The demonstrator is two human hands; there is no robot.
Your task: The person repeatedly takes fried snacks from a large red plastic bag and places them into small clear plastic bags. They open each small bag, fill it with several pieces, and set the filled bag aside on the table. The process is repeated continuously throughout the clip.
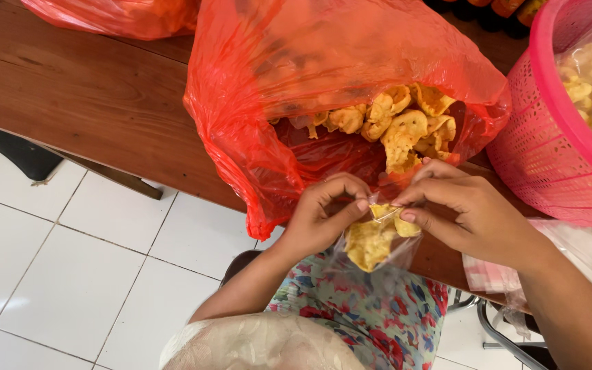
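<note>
From the head view, we see our left hand (320,216) and right hand (471,209) pinching the mouth of a small clear bag (377,241) between thumbs and fingers; both hands are closed on its top edge. The small bag holds yellow crackers (368,243) and hangs just off the tabletop (97,96) edge, above our flowered lap. Right behind our hands a big red plastic bag (289,89) lies open on the tabletop, crackers spilling at its mouth, touching our fingers. To the right stands a pink basket (549,137) lined with clear plastic, holding more crackers. A pile of clear bags (584,257) lies under our right wrist. White floor tiles (70,274) spread below left.
</note>
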